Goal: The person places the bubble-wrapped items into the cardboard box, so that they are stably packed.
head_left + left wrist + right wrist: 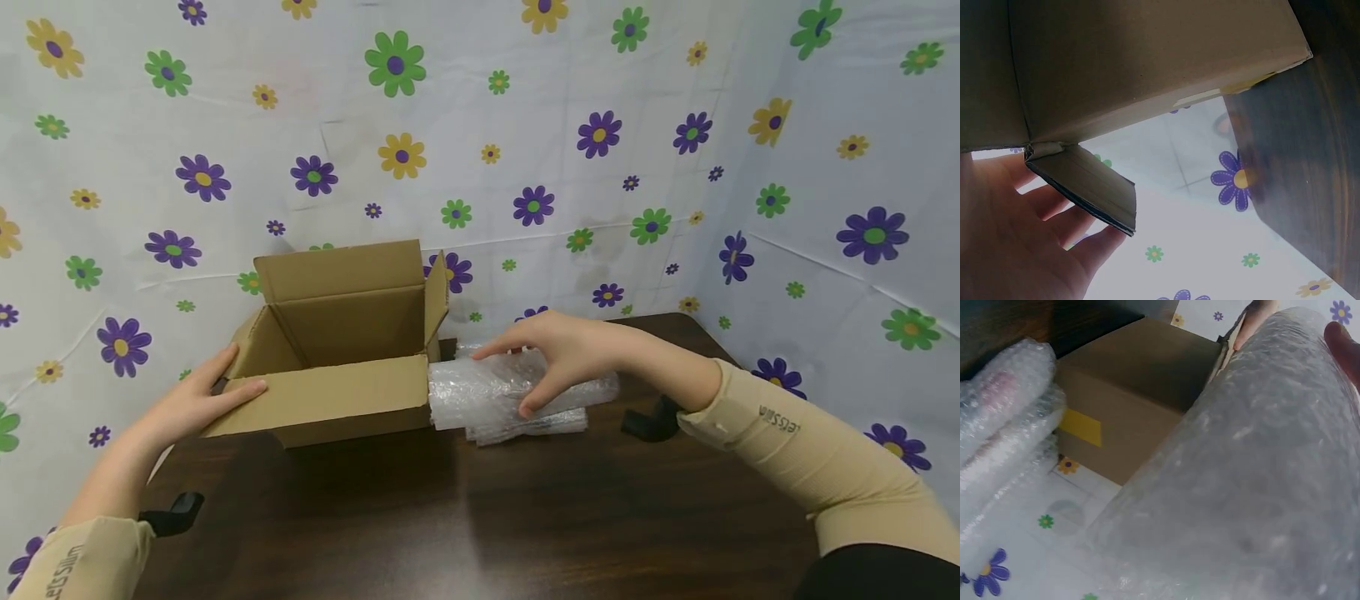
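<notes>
An open cardboard box (pixel 330 396) stands on the table, its flaps spread. My left hand (pixel 193 398) grips the box's left front corner, the thumb over the front flap; in the left wrist view its fingers (pixel 1075 225) lie against a side flap (pixel 1094 184). Right of the box, my right hand (pixel 573 354) holds a bubble-wrapped roll (pixel 480 392) from above, thumb on the near side. That roll fills much of the right wrist view and hides part of the box. What the wrap contains cannot be made out.
More bubble-wrapped bundles (pixel 1010 431) lie under and behind the held roll. Yellow tape (pixel 1082 427) marks the box's side. The dark wooden table (pixel 480 508) reaches back to a flower-patterned cloth wall (pixel 480 108).
</notes>
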{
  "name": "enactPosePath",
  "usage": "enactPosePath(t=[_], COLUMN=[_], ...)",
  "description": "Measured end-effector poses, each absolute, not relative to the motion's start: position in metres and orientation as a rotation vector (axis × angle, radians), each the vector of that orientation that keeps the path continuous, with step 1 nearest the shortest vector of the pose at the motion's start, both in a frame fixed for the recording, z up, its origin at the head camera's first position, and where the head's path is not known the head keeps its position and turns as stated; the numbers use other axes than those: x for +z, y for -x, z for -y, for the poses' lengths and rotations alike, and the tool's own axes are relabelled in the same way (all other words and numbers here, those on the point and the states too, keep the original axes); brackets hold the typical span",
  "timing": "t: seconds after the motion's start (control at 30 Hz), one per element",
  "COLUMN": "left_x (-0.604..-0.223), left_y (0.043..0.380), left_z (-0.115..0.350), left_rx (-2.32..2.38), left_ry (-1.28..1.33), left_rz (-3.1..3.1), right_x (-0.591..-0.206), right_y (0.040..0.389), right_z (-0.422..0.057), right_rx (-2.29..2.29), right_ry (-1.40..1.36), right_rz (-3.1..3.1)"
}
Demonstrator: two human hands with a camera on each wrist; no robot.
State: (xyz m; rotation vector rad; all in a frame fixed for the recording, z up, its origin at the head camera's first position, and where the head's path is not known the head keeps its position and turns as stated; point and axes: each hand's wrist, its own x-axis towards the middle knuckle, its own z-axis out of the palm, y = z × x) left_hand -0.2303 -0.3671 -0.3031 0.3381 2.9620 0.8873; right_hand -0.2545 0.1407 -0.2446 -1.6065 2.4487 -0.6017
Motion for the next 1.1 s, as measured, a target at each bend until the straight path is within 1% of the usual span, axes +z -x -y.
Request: enactPosePath(t=[0.3, 0.53, 0.67, 0.8, 1.1], left_x=[-0.303, -0.303, -0.302, -0.302, -0.306], left_y=[0.233, 0.230, 0.229, 0.230, 0.233], left_z=[0.367, 0.367, 0.366, 0.365, 0.366], left_rx=[0.864, 0.868, 0.878, 0.871, 0.850], left_ry=[-0.324, -0.331, -0.337, -0.331, -0.325], left_rz=[-2.965, -2.971, -2.972, -2.975, -2.989], right_x=[-0.212, -0.196, -0.190, -0.183, -0.169], right_y=[0.257, 0.262, 0.262, 0.262, 0.265], right_z=[-0.109, -0.080, -0.063, -0.046, 0.002], right_rx=[-0.601, -0.596, -0.556, -0.536, -0.476], right_ry=[1.690, 1.785, 1.779, 1.718, 1.688], right_rz=[-2.399, -2.392, -2.418, -2.429, -2.423])
